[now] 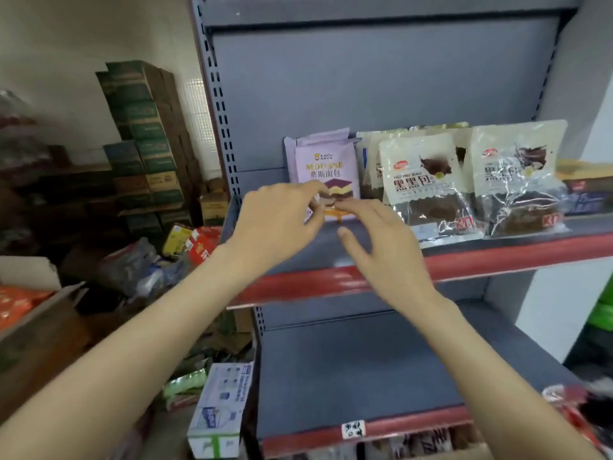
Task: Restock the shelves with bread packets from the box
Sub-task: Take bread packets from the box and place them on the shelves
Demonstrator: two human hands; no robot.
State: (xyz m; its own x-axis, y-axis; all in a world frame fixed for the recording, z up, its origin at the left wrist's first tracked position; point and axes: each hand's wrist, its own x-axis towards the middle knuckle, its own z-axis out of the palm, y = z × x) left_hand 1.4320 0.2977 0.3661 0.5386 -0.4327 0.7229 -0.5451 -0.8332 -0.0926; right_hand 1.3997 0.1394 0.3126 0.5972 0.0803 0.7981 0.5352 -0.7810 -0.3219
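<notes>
A purple mousse bread packet point(326, 167) stands upright at the left end of a row on the grey shelf with a red front edge point(497, 257). My left hand point(275, 224) reaches in from the left, its index fingertip on the packet's lower front and its other fingers loosely bent beside the lower left corner. My right hand point(381, 244) comes from the right with fingers spread and straight, the fingertips touching the packet's bottom edge and the thumb apart below. To the right stand white packets of dark bread point(421, 180), point(517, 174).
An open cardboard box point(36, 303) with orange packets sits at the left. Stacked cartons point(142, 134) and loose goods fill the floor behind it. A lower grey shelf point(365, 376) lies under my arms, with blurred red packets point(564, 400) at its right end.
</notes>
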